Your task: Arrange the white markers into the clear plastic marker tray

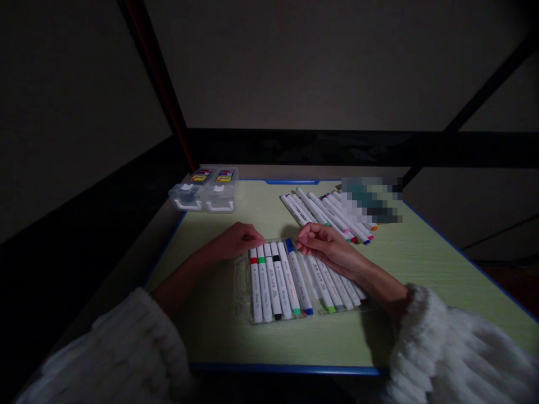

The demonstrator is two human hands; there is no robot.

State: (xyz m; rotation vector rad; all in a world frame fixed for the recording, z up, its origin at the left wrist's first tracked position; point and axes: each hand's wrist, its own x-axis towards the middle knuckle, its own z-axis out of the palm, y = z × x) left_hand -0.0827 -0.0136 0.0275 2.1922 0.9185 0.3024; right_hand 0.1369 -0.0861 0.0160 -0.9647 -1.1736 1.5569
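Observation:
An opened clear plastic case (243,289) lies on the table with markers in both of its halves. In the left half, a row of white markers (269,286) shows red, green and black bands, with a blue-capped marker (297,280) at its right end. More markers (326,289) lie in the right half, partly under my right forearm. My left hand (243,238) is closed at the upper left corner of the case, fingertips by the marker tops. My right hand (324,244) is closed in a pinch above the right half's top end. Anything between the fingers of either hand is hidden.
Two clear plastic boxes (219,197) with white handles stand at the table's back left. Loose markers (332,216) lie in a pile at the back right, beside a blurred-out patch. The light green table (236,348) has a blue edge. The surroundings are dark.

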